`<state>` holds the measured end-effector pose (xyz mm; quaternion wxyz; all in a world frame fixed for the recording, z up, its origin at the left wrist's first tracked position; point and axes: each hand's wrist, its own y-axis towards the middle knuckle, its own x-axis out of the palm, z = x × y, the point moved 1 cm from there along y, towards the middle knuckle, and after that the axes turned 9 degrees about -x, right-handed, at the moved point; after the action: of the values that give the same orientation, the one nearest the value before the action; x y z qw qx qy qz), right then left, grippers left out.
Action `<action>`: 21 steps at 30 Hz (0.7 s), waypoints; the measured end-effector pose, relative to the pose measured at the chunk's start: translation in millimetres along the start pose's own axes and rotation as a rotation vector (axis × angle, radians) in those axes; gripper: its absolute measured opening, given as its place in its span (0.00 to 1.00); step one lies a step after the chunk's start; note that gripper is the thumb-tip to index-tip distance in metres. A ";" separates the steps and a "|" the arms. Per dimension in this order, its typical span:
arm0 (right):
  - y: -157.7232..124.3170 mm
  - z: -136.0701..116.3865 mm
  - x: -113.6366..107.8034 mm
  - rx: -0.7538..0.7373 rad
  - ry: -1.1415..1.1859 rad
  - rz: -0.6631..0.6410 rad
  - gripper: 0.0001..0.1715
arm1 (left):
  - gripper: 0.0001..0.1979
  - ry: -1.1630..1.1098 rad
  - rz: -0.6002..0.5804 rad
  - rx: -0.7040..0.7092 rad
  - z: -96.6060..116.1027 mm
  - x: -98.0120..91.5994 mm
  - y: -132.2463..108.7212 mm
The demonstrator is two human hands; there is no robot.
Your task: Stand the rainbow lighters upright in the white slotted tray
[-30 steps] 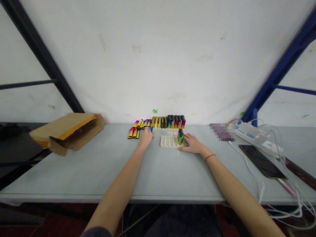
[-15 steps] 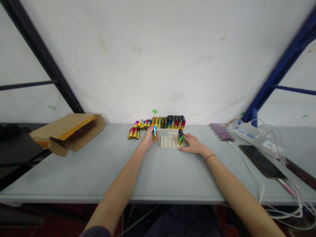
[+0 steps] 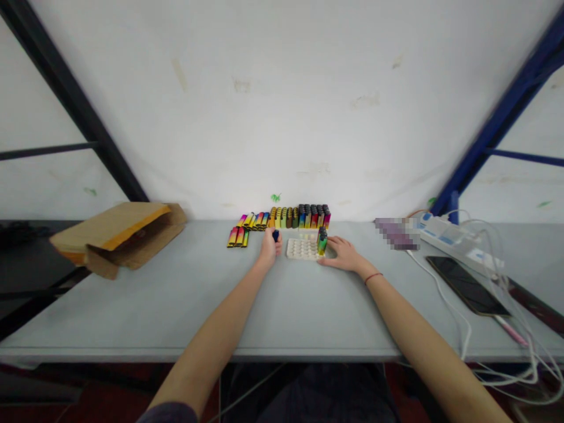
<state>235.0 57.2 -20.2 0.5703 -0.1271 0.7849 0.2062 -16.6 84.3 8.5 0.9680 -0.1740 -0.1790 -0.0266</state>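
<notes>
A: What sits at the far left of the desk?

B: A brown cardboard box, lying on its side with the flap open, well apart from both hands.

A: And further in?

B: A few loose lighters lie flat. Behind them a row of lighters stands along the foot of the white wall.

A: The left hand?

B: The left hand is curled shut around a single lighter. Only its dark blue top shows above the fingers. It is held upright, just left of the white tray.

A: And the tray itself?

B: It lies flat on the desk in front of the row, dimpled with sockets, with a few standing lighters at its far right corner.

A: The right hand?

B: The right hand lies open, palm down, gripping nothing. Its fingertips are at the tray's right edge, just beside those standing lighters.

A: Further right?

B: A white power strip, then a dark phone lying flat, with white cables trailing off the desk.
</notes>
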 end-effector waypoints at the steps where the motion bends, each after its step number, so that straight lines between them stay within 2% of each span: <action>1: 0.0 0.0 0.1 -0.002 0.000 0.000 0.49 | 0.21 -0.008 0.016 0.004 -0.3 1.0 -0.4; 6: 0.1 0.8 1.2 -0.013 0.008 -0.001 0.48 | 0.19 -0.050 0.076 0.010 0.2 3.6 -1.5; 16: 0.9 4.9 4.5 -0.041 -0.002 -0.002 0.49 | 0.21 -0.075 0.032 0.027 -2.6 -0.4 2.6; 21: 1.0 5.5 4.7 -0.045 0.002 -0.005 0.50 | 0.20 -0.064 0.061 0.011 -3.4 2.0 2.5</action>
<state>237.7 60.8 -26.0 0.5671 -0.1418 0.7803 0.2223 -13.4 85.5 5.4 0.9630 -0.1749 -0.2047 0.0096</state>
